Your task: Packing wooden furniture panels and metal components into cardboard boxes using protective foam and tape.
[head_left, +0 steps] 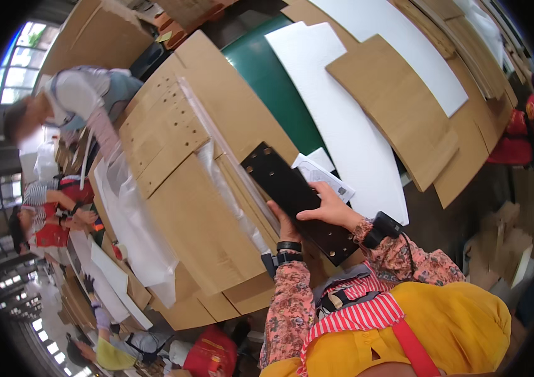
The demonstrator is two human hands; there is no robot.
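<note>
A long black panel (279,182) with several small round holes or fittings near its ends lies slantwise between my hands. My left hand (284,225) grips its left edge, the fingers partly hidden by the panel. My right hand (329,208) is closed over the right edge, thumb across the dark face. Just beyond the right hand lie printed paper sheets (326,179). Left of the panel, large flat brown cardboard (198,220) covers the worktable, with a strip of clear plastic wrap (232,195) along it.
White foam sheets (323,94) and a brown cardboard piece (392,107) lie across a green surface (273,81). A brown panel with several holes (165,129) is at the far left. A person (85,94) leans over there by plastic film (132,220); other people stand farther left.
</note>
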